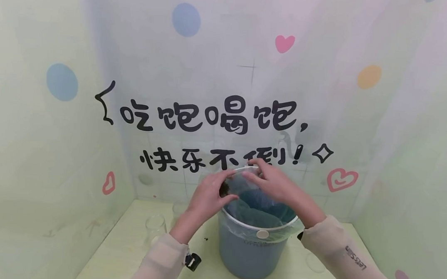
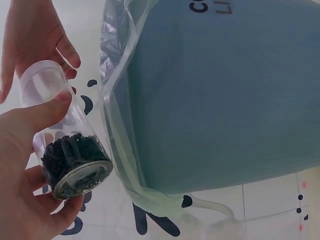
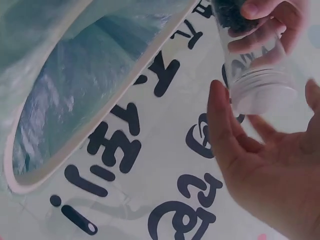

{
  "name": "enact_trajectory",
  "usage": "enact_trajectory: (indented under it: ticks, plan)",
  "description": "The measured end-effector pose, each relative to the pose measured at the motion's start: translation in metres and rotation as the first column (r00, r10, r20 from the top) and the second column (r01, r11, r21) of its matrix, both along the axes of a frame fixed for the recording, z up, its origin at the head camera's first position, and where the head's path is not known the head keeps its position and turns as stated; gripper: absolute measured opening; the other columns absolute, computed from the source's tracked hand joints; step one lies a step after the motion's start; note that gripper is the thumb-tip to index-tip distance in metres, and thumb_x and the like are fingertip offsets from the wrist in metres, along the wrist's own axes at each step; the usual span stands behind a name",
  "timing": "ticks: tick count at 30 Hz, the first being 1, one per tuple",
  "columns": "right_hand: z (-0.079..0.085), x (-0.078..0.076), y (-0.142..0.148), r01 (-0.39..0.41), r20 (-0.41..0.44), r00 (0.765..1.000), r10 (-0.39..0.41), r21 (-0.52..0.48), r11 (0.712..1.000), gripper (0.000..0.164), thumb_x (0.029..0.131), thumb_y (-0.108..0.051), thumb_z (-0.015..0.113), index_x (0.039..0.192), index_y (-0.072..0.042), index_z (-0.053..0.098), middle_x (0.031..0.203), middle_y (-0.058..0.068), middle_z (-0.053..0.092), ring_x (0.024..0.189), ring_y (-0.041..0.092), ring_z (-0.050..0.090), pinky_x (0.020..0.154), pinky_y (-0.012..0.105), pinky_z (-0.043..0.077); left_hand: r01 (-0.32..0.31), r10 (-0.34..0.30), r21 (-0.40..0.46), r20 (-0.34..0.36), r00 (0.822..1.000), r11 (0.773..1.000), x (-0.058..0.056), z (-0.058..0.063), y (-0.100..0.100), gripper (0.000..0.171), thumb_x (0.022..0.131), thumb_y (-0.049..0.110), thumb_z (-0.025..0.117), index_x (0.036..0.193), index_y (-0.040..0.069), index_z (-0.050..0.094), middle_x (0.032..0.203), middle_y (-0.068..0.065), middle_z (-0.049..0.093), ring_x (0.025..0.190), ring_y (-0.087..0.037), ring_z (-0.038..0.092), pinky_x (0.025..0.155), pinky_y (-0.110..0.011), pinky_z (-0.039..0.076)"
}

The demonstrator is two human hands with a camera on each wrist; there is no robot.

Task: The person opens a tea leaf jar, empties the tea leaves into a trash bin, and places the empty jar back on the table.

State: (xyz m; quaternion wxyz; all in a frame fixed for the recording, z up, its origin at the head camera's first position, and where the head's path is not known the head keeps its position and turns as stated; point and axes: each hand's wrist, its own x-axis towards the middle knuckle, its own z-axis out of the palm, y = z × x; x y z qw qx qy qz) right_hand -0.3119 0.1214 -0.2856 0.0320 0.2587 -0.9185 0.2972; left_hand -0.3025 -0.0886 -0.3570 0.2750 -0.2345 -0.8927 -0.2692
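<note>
Facing a pale printed wall [image 1: 212,64] marked with dark lettering [image 1: 182,117] and coloured dots. Working above a light yellowish bench [image 1: 118,243], set against that wall. Poised at the top of a blue-grey bin [image 1: 253,257], upright on the bench and lined with a thin clear liner [image 1: 263,217] folded outward over the rim.

Holding the right hand [image 1: 274,183] open beside the end of a clear jar [image 2: 77,120], fingers well parted and gripping nothing; cannot tell about fingertip contact. Gripping the jar in the left hand [image 1: 206,197], thumb on one side and fingers curled round the other. Holding it tilted near the bin's rim; cannot say whether partly over the mouth.

Can make out a translucent white lid [image 3: 265,100] at the jar's top, apparently in place, and dark grains [image 2: 70,155] gathered at its base.

Seems to be at the step of handling the lid; cannot judge whether for opening or closing. Probably calls next for closing the right fingers evenly round the lid and turning it against a firm left grip. Best to keep the base low meanwhile, to avoid a spill onto the bench.
</note>
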Motion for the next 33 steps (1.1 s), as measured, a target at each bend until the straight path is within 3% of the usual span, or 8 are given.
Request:
enact_trajectory:
  ticks: [6, 10, 16, 19, 24, 28, 33]
  plan:
    - [0.0027, -0.0004, -0.0021, 0.095, 0.073, 0.993, -0.095, 0.000, 0.995, 0.052, 0.100, -0.051, 0.050, 0.130, -0.008, 0.051, 0.096, 0.015, 0.071, 0.071, 0.021, 0.065, 0.061, 0.030, 0.050, -0.017, 0.017, -0.007, -0.052, 0.999, 1.000, -0.0002, -0.0008, 0.0017, 0.064, 0.077, 0.030, 0.085, 0.134, 0.016, 0.058, 0.122, -0.003, 0.069, 0.114, -0.026, 0.063, 0.099, -0.044, 0.053]
    - [0.0029, -0.0006, -0.0015, 0.098, 0.104, 0.990, -0.094, -0.026, 0.995, 0.043, 0.099, -0.045, 0.056, 0.121, -0.008, 0.054, 0.102, 0.016, 0.071, 0.068, 0.018, 0.066, 0.062, 0.029, 0.055, -0.025, 0.025, 0.000, -0.049, 0.998, 1.000, 0.0002, -0.0009, 0.0016, 0.065, 0.077, 0.030, 0.086, 0.134, 0.016, 0.058, 0.123, -0.002, 0.069, 0.114, -0.026, 0.063, 0.098, -0.044, 0.053]
    - [0.0036, 0.0025, 0.0008, 0.035, 0.125, 0.992, -0.021, -0.114, 0.993, 0.041, 0.098, -0.030, 0.062, 0.130, -0.006, 0.053, 0.127, 0.023, 0.063, 0.096, 0.029, 0.072, 0.073, 0.037, 0.063, -0.022, 0.022, 0.006, -0.023, 0.999, 1.000, 0.0001, -0.0016, 0.0010, 0.065, 0.078, 0.030, 0.085, 0.135, 0.017, 0.058, 0.125, -0.003, 0.068, 0.115, -0.027, 0.062, 0.098, -0.045, 0.053]
    - [0.0039, 0.0036, 0.0027, -0.031, 0.081, 0.996, 0.041, -0.122, 0.992, 0.042, 0.095, -0.020, 0.065, 0.133, -0.007, 0.053, 0.133, 0.022, 0.059, 0.113, 0.037, 0.066, 0.079, 0.042, 0.062, -0.026, 0.026, 0.008, -0.008, 1.000, 1.000, -0.0001, -0.0022, 0.0004, 0.065, 0.078, 0.031, 0.085, 0.135, 0.017, 0.057, 0.126, -0.003, 0.068, 0.116, -0.027, 0.062, 0.098, -0.045, 0.053]
    - [0.0039, 0.0041, 0.0052, -0.121, 0.022, 0.992, 0.124, -0.127, 0.985, 0.050, 0.091, -0.011, 0.070, 0.138, -0.007, 0.052, 0.142, 0.021, 0.052, 0.123, 0.045, 0.059, 0.093, 0.052, 0.057, -0.037, 0.036, 0.018, 0.021, 0.999, 0.999, 0.0006, -0.0036, -0.0011, 0.066, 0.079, 0.032, 0.084, 0.136, 0.017, 0.057, 0.127, -0.003, 0.067, 0.119, -0.027, 0.060, 0.100, -0.045, 0.053]
    - [0.0036, 0.0040, 0.0047, -0.067, 0.109, 0.990, 0.087, -0.176, 0.982, 0.054, 0.096, -0.022, 0.065, 0.144, -0.007, 0.044, 0.143, 0.025, 0.050, 0.126, 0.046, 0.057, 0.091, 0.050, 0.058, -0.041, 0.041, 0.024, 0.027, 0.999, 0.999, 0.0013, -0.0040, -0.0019, 0.066, 0.079, 0.032, 0.084, 0.137, 0.017, 0.057, 0.127, -0.003, 0.068, 0.119, -0.026, 0.060, 0.101, -0.045, 0.052]
    - [0.0045, 0.0061, 0.0017, 0.029, 0.199, 0.980, 0.010, -0.193, 0.981, 0.056, 0.102, -0.036, 0.054, 0.145, -0.004, 0.041, 0.138, 0.026, 0.055, 0.113, 0.038, 0.063, 0.081, 0.042, 0.062, -0.037, 0.037, 0.020, 0.009, 0.999, 0.999, 0.0023, -0.0032, -0.0017, 0.065, 0.079, 0.031, 0.084, 0.136, 0.015, 0.058, 0.126, -0.003, 0.068, 0.119, -0.026, 0.061, 0.102, -0.045, 0.052]
